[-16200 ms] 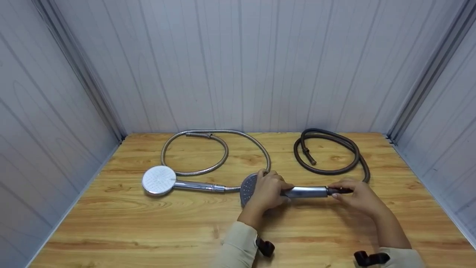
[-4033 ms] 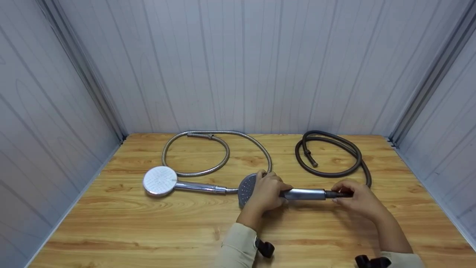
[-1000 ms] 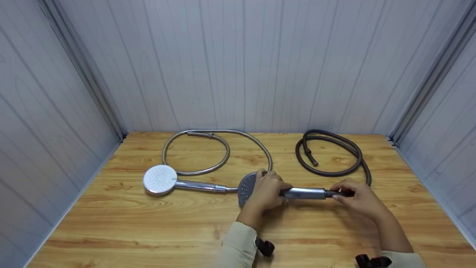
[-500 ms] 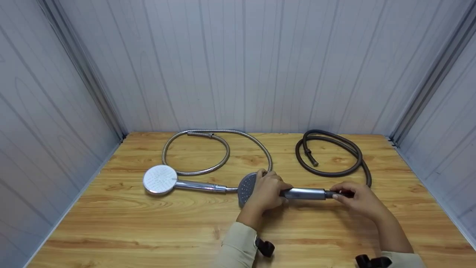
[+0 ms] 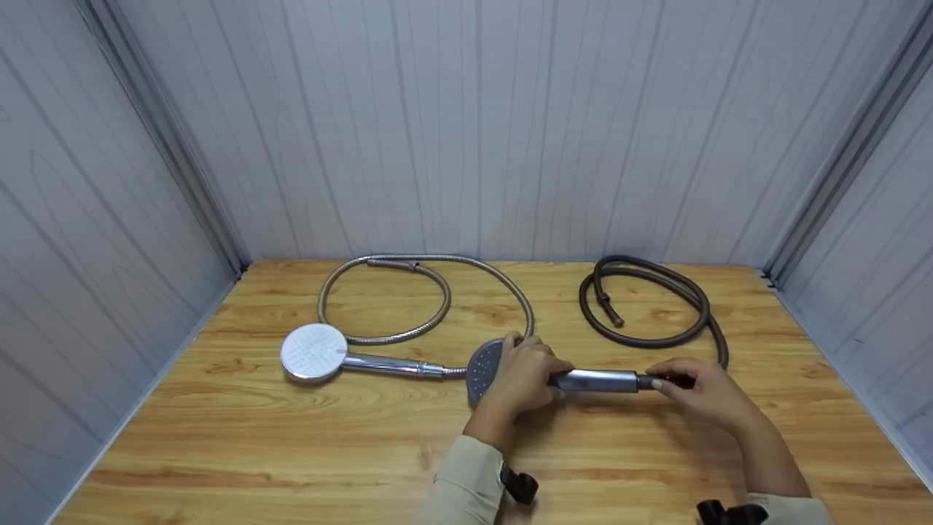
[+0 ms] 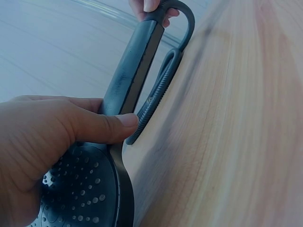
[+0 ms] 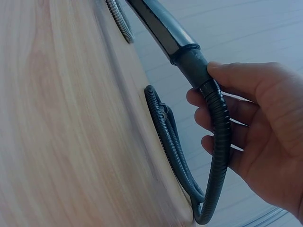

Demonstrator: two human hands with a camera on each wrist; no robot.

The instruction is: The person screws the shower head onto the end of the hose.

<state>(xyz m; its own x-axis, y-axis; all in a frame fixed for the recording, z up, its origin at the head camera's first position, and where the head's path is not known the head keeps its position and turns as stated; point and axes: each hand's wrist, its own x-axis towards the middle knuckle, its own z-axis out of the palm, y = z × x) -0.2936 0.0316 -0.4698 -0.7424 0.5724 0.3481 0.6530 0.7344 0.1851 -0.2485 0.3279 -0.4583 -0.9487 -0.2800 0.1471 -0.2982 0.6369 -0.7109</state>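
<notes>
My left hand grips a dark grey shower head where its handle meets the round, nozzle-dotted face. The handle points right, held over the wooden table. With thumb and fingers, my right hand pinches the collar of a dark shower hose at the handle's end. In the right wrist view the collar sits right against the handle, and the ribbed hose bends down from it across the fingers. The rest of that hose lies coiled at the back right, its other end fitting loose on the table.
A chrome shower head lies at the left, joined to a silver hose looped behind it and passing close to my left hand. Light panelled walls enclose the wooden table at the back and both sides.
Both hands keep their places at the dark shower head and hose collar. The right fingers have shifted a little around the collar; the coils and chrome shower head lie as before.
</notes>
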